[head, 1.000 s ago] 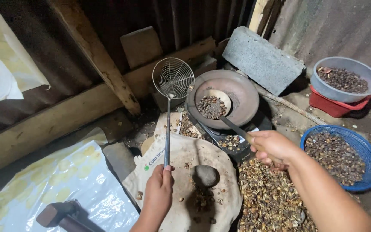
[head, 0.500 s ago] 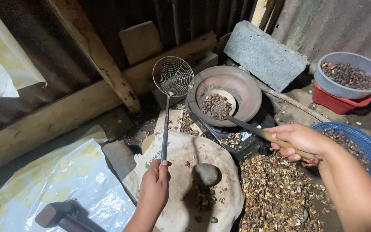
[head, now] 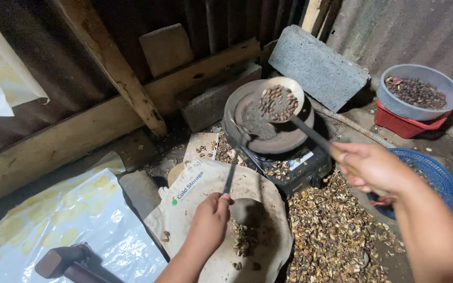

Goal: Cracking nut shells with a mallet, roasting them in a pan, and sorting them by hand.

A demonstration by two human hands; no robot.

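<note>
A long-handled pale ladle, its round bowl heaped with small brown roasted nuts, hangs above a wide, dark, round metal pan that sits on a black stove on the floor. The right hand has its grip wrapped closed around the ladle's dark handle, near its end. The left hand has its grip closed on the thin metal handle of a wire mesh skimmer, low over a round, pale worn board where a smooth grey stone lies among nut fragments. Half a second earlier the ladle rested in the pan and the skimmer's mesh basket stood upright in plain sight; now the ladle is lifted and loaded, and the skimmer is tipped towards the pan. Its basket is hard to make out against the dark pan. Both forearms are cut off by the lower edge, and the right hand blurs slightly.
</note>
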